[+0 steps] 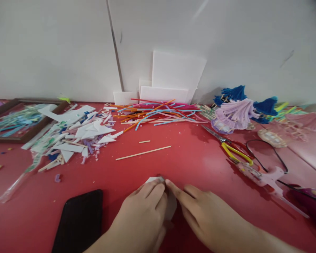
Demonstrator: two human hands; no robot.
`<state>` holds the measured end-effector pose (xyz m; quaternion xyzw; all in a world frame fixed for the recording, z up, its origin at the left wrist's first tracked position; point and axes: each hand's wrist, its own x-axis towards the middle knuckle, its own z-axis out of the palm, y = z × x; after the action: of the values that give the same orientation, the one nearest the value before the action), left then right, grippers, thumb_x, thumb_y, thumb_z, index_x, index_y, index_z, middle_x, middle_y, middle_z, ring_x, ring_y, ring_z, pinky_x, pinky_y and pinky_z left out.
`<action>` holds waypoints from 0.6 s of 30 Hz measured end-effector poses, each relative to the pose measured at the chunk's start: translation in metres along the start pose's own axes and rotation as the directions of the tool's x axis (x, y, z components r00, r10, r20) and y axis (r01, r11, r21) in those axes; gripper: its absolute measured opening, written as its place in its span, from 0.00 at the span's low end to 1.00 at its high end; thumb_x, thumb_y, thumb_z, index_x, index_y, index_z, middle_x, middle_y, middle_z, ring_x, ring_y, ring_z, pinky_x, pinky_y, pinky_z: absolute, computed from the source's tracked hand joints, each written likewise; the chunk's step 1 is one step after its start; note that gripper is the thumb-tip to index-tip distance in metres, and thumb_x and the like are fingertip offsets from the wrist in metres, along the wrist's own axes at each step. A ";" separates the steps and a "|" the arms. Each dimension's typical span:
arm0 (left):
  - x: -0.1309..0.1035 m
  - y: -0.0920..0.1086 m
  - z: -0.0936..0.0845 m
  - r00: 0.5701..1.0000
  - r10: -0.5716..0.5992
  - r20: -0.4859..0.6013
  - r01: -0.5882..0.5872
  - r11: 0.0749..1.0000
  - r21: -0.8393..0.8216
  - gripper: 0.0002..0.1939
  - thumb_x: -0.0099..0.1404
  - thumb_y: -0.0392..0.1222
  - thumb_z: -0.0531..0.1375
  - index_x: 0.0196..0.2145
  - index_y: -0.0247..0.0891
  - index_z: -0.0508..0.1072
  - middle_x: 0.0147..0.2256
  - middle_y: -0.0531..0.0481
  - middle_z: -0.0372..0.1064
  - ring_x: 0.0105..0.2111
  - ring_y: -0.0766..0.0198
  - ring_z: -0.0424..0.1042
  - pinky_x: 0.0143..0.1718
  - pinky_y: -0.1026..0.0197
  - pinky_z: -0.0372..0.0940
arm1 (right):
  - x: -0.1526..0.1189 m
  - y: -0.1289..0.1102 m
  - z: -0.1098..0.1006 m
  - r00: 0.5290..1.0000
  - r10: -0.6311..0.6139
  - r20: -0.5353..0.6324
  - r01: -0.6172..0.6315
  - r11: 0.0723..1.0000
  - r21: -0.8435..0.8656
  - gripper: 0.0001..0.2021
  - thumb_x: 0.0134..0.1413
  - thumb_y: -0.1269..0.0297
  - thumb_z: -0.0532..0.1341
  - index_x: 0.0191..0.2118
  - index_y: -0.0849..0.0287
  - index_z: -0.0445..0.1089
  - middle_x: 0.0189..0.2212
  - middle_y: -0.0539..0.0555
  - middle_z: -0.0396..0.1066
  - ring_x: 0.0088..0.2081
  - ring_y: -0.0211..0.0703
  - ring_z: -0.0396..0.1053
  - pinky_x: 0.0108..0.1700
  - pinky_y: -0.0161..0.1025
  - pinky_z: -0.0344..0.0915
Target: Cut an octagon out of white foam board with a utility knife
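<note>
My left hand [144,207] is closed over a white flat piece [171,207], which looks like foam board or stiff paper, low in the middle of the view. The piece shows beyond the fingertips and between my hands; the rest of it is hidden. My right hand [202,211] lies close on the other side, its index fingertip against the upper edge of the piece and its other fingers bent. Just beyond my hands are a thin wooden stick [143,153] and a short stick piece [144,141].
A black phone [79,221] lies left of my hands. White scraps [92,130] and a brown frame [28,137] are farther left. Colored pipe cleaners [158,114] and white boards [176,70] are at the back. Scissors [213,133], yellow-handled pliers [237,154] and a pink glue gun [271,179] lie right.
</note>
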<state>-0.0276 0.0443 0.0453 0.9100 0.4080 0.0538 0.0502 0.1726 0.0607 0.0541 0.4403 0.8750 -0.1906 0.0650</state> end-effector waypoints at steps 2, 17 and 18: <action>0.000 0.000 0.001 1.000 -0.002 0.005 0.002 1.000 -0.001 0.28 0.64 0.47 0.58 0.58 0.27 0.65 0.50 0.36 0.70 0.51 0.44 0.69 0.51 0.47 0.69 | -0.001 -0.001 -0.001 1.000 -0.002 -0.014 0.002 1.000 0.007 0.31 0.58 0.75 0.48 0.68 0.57 0.51 0.37 0.59 0.74 0.28 0.44 0.73 0.26 0.37 0.56; 0.003 0.005 -0.004 0.983 -0.143 0.117 0.159 0.978 -0.137 0.28 0.58 0.35 0.57 0.57 0.31 0.66 0.57 0.40 0.66 0.58 0.46 0.63 0.59 0.45 0.62 | -0.003 -0.005 -0.007 0.996 0.045 0.079 -0.033 0.990 -0.138 0.34 0.57 0.76 0.50 0.69 0.57 0.47 0.40 0.59 0.75 0.32 0.51 0.76 0.24 0.39 0.54; 0.003 0.005 -0.003 0.984 -0.145 0.105 0.159 0.978 -0.137 0.28 0.57 0.35 0.57 0.57 0.31 0.66 0.56 0.40 0.67 0.58 0.46 0.63 0.58 0.44 0.62 | -0.003 -0.005 -0.007 0.996 0.041 0.079 -0.030 0.991 -0.134 0.33 0.57 0.76 0.50 0.69 0.57 0.48 0.39 0.59 0.75 0.31 0.51 0.76 0.24 0.39 0.53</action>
<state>-0.0224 0.0434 0.0495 0.8715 0.4687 0.0362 0.1396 0.1714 0.0584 0.0627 0.4425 0.8743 -0.1488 0.1329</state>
